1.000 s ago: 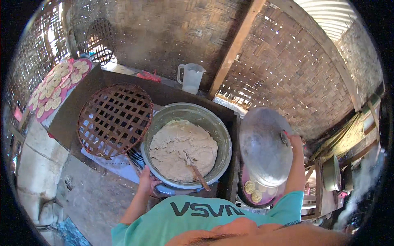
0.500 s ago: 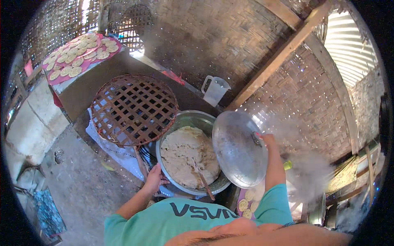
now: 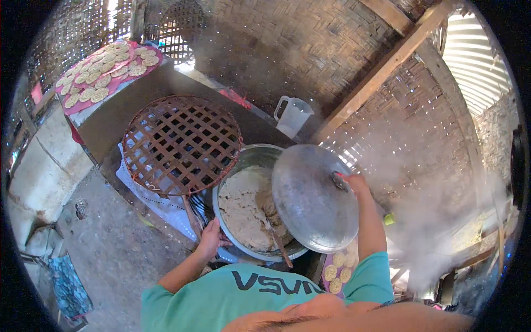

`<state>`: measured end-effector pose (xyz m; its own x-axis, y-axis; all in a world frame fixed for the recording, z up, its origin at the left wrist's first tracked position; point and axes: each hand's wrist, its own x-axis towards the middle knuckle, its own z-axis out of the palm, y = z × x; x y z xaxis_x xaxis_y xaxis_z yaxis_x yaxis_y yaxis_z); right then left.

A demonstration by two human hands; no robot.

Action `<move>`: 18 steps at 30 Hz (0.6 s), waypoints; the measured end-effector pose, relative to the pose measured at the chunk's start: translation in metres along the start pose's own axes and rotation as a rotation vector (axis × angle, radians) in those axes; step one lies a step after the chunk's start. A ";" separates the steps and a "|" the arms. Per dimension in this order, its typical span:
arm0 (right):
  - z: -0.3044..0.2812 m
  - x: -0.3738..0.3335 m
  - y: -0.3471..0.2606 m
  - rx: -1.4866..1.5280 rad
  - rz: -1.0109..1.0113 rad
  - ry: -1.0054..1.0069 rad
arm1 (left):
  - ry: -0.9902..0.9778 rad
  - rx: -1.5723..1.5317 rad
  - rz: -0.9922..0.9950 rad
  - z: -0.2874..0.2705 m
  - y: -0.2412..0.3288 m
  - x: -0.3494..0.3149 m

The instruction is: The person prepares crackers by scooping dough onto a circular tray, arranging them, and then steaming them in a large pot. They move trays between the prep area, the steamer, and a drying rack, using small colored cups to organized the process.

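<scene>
1. The right hand (image 3: pixel 352 181) grips the handle of a large, round, dull metal lid (image 3: pixel 312 205), right of the frame's centre, fingers closed around the handle
2. The left hand (image 3: pixel 211 239), below and left of centre, is against the outer left side of a wide greenish basin (image 3: pixel 255 155); the thumb points up and the fingers reach toward the basin, but I cannot tell how firmly they clasp it
3. The lid is tilted and held up, hiding the right part of the basin from view
4. The basin, near the centre of the frame, holds a big mass of pale dough (image 3: pixel 241 195); a utensil with a brown handle (image 3: pixel 281 247) is stuck in it, leaning on the lower rim
5. In the lower right, flat round yellowish pieces (image 3: pixel 331 272) lie on a pink surface (image 3: pixel 328 260), partly hidden by the turquoise sleeve (image 3: pixel 371 271)
6. Left of the basin is a round lattice basket (image 3: pixel 182 145), with a white cloth (image 3: pixel 160 205) under its lower edge
7. In the upper left, many more round pieces (image 3: pixel 99 95) cover a pink sheet (image 3: pixel 114 87)
8. A translucent jug (image 3: pixel 295 117) stands above the basin, and steam (image 3: pixel 412 221) drifts across the right side
</scene>
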<state>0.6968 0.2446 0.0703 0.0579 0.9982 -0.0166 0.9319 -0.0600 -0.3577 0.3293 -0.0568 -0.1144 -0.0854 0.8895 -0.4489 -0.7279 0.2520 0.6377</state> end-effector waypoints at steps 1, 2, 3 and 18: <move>0.000 -0.009 -0.016 0.054 0.016 -0.001 | 0.009 -0.004 -0.001 0.002 0.002 -0.002; -0.001 -0.014 -0.024 0.109 0.037 0.003 | 0.013 -0.005 -0.003 0.004 0.004 -0.003; 0.001 -0.014 -0.023 0.068 0.004 0.003 | 0.013 0.000 0.001 0.005 0.004 -0.004; 0.019 -0.025 0.009 -0.127 -0.237 0.177 | -0.094 0.054 0.041 -0.005 0.000 0.000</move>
<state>0.6972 0.2193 0.0500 -0.1155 0.9686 0.2201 0.9635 0.1631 -0.2123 0.3257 -0.0581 -0.1173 -0.0485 0.9306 -0.3629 -0.6874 0.2325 0.6881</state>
